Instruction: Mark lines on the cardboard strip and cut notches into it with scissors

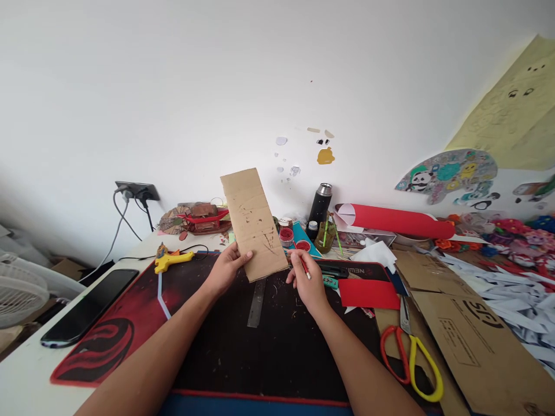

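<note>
A rectangular piece of cardboard (251, 219) with dark marks is held up, tilted, over the black and red desk mat (277, 370). My left hand (229, 267) grips its lower left edge, thumb on the front face and the other fingers mostly behind. Close to its lower right corner, my right hand (306, 280) is closed around a thin red pencil (305, 267). Below the cardboard, a metal ruler (255, 306) lies on the mat, its upper end covered by the cardboard.
Left of my hands are a yellow glue gun (173, 261) and a phone (91, 306). On the right lie red paper (368, 293), scissors (407, 346) and cardboard sheets (468, 341). A black flask (321, 205) and a red paper roll (394, 221) line the wall.
</note>
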`<state>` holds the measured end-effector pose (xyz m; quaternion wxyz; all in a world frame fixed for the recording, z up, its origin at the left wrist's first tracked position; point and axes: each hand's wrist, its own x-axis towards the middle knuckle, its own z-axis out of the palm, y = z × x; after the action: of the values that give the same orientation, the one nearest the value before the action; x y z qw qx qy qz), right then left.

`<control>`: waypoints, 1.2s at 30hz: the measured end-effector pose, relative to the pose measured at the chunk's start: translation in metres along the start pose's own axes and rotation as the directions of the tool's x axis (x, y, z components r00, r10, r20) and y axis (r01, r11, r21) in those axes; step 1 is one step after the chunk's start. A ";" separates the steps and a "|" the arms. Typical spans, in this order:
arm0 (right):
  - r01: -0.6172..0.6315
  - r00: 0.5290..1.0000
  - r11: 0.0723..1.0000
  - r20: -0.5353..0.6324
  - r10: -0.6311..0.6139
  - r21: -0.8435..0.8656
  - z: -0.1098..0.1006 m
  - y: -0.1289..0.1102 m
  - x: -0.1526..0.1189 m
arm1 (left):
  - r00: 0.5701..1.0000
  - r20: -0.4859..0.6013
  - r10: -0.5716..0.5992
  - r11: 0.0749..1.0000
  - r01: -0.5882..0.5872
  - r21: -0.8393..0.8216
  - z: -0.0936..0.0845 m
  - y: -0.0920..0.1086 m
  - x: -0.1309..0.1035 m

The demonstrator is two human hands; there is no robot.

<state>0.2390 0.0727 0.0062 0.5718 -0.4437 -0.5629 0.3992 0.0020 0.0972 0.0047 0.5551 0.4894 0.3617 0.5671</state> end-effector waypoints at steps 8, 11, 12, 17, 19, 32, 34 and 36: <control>-0.061 0.998 0.996 0.039 0.059 0.062 0.004 0.004 0.001 | 1.000 0.020 -0.015 1.000 0.015 0.001 0.001 -0.002 -0.001; -0.078 0.997 0.993 0.032 0.076 0.084 0.004 0.007 0.002 | 0.999 0.040 -0.022 1.000 0.022 0.004 0.003 -0.001 -0.003; -0.083 0.996 0.993 0.031 0.080 0.090 0.004 0.007 0.002 | 0.999 0.046 -0.025 1.000 0.025 0.004 0.003 0.000 -0.003; -0.085 0.996 0.990 0.028 0.083 0.110 0.002 0.007 0.004 | 0.998 0.056 -0.035 0.999 0.035 -0.010 0.003 0.002 -0.004; -0.084 0.996 0.990 0.022 0.082 0.117 0.001 0.006 0.006 | 0.998 0.054 -0.038 0.999 0.039 -0.022 0.002 0.003 -0.004; -0.153 0.985 0.980 0.102 0.141 0.125 0.004 0.005 0.001 | 0.999 0.000 -0.052 0.995 0.052 -0.090 0.007 0.005 -0.005; -0.161 0.983 0.979 0.110 0.147 0.124 0.004 0.005 0.002 | 0.999 -0.014 -0.053 0.994 0.051 -0.099 0.008 0.007 -0.005; -0.163 0.983 0.979 0.109 0.150 0.122 0.004 0.003 0.003 | 0.998 -0.038 -0.048 0.993 0.044 -0.109 0.006 0.009 -0.004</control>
<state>0.2355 0.0767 0.0037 0.5375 -0.4282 -0.5266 0.5005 0.0044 0.0910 0.0144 0.5862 0.4388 0.3528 0.5826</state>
